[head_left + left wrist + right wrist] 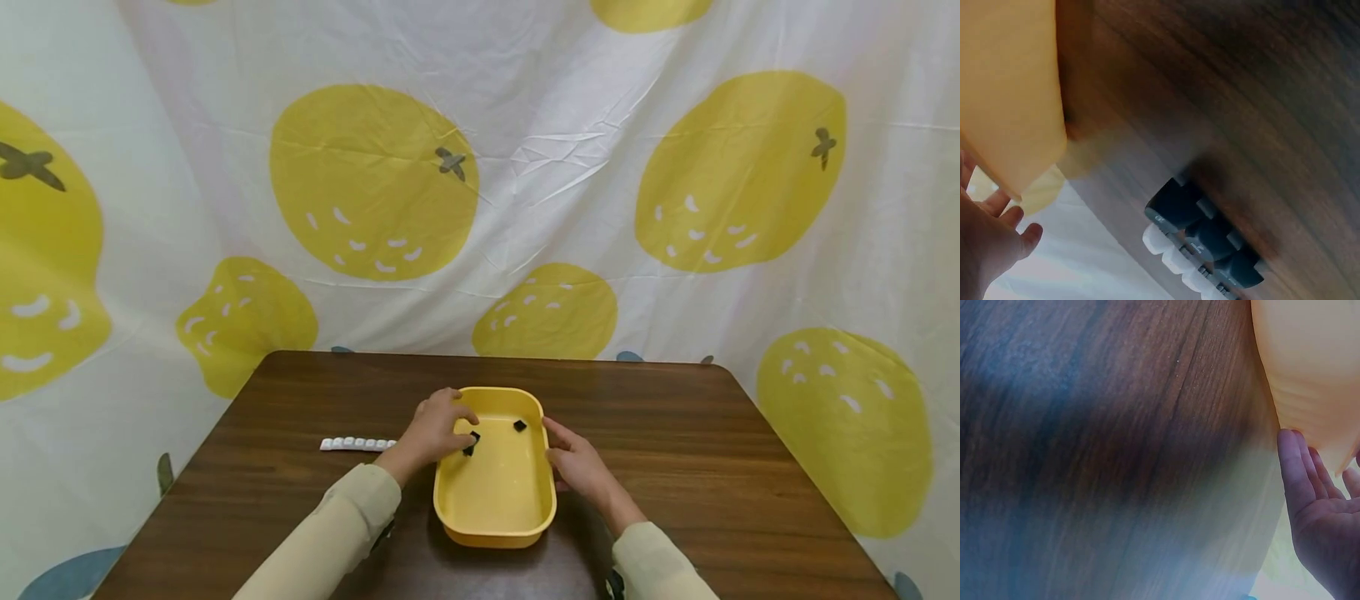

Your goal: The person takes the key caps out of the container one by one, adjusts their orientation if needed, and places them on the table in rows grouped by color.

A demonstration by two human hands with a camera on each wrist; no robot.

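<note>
A yellow tray (496, 500) with rounded corners stands on the table. My left hand (435, 429) reaches over its left rim, thumb and forefinger spread apart above black keycaps (470, 448) on the tray floor. Another black keycap (520, 426) lies farther right inside. Against the tray's right wall rests my right hand (581, 467); its fingers (1297, 462) lie nearly straight along the outside in the right wrist view. A row of white keycaps (352, 444) sits left of the tray. Black keycaps (1207, 237) beside them show in the left wrist view.
The dark wooden table (712, 483) extends on both sides of the tray. Behind its far edge hangs a white curtain (555, 167) with yellow fruit prints. My left forearm (330, 525) hides part of the table near the keycap row.
</note>
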